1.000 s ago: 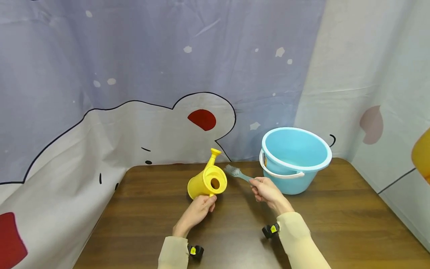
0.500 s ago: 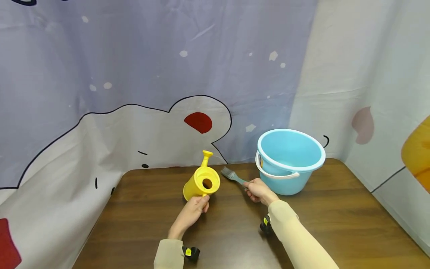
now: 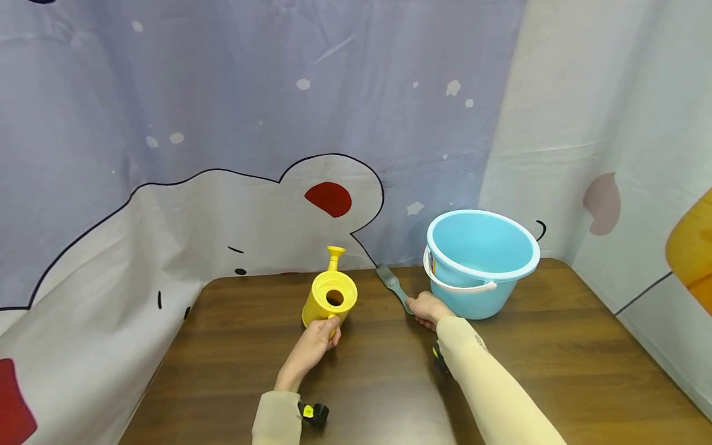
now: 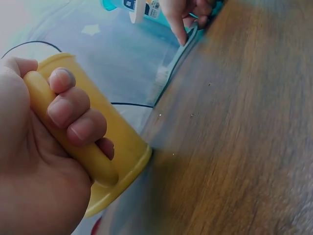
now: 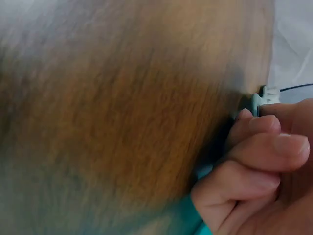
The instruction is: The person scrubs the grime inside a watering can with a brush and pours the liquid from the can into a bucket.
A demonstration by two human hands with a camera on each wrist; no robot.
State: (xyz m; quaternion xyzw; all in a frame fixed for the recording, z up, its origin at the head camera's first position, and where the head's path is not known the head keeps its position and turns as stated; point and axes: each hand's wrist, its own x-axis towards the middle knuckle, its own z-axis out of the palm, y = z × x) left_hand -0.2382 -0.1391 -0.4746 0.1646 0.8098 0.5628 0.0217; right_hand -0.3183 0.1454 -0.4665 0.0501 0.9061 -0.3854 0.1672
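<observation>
My left hand (image 3: 313, 345) grips the handle of a yellow watering can (image 3: 328, 301). Its round top opening faces up toward me and its spout points to the back. In the left wrist view, fingers curl fully round the can's handle (image 4: 73, 129). Whether the can's base touches the table cannot be told. To the right, my right hand (image 3: 431, 308) pinches the handle end of a blue-grey brush (image 3: 394, 285). The brush lies low at the tabletop, head toward the curtain, its pale bristles (image 4: 159, 85) upward. The right wrist view shows only its head end past my fingers.
A light blue bucket (image 3: 483, 244) with a white handle (image 3: 461, 288) stands just behind and right of my right hand. A printed curtain (image 3: 233, 216) hangs along the back edge of the brown wooden table (image 3: 233, 358). Small crumbs (image 4: 191, 116) dot the tabletop.
The brush has been lowered to the tabletop and its head has swung toward the curtain. The watering can has shifted slightly left and stands more upright. The view has moved slightly.
</observation>
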